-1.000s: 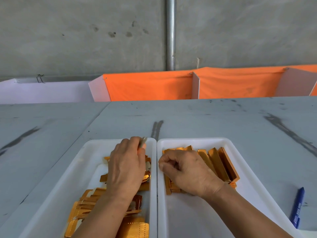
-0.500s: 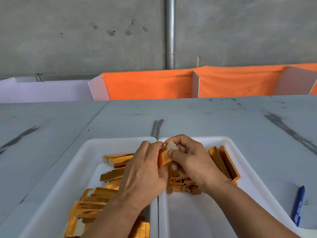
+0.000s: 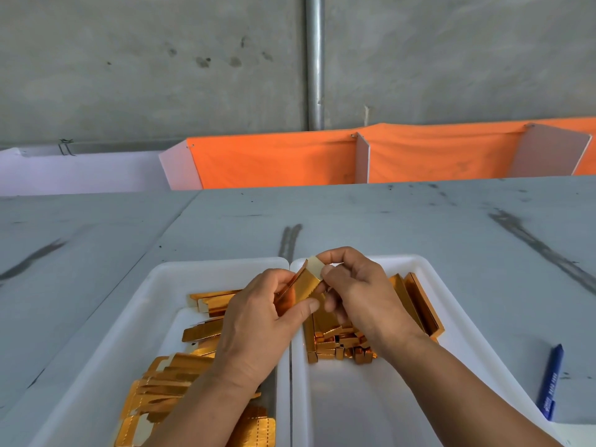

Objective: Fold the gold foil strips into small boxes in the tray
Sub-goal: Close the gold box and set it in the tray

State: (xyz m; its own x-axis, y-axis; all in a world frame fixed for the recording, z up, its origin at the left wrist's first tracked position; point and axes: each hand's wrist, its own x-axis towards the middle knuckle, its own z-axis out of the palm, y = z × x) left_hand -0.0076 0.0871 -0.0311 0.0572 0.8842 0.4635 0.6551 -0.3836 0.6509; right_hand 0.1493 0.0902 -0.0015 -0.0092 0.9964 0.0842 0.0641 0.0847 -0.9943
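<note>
Dozens of flat gold foil strips (image 3: 167, 375) lie in the near part of the left tray (image 3: 129, 333), and finished small boxes (image 3: 416, 301) sit stacked in the right tray (image 3: 371, 398). A second ago each hand was low in its own tray; now they meet over the seam between the trays, the left hand (image 3: 254, 321) gripping one lifted strip (image 3: 304, 285) by its lower part and the right hand (image 3: 361, 295) pinching its pale end flap. That strip looks half opened into a sleeve, so a fresh box seems begun, with the flap likely next to tuck.
</note>
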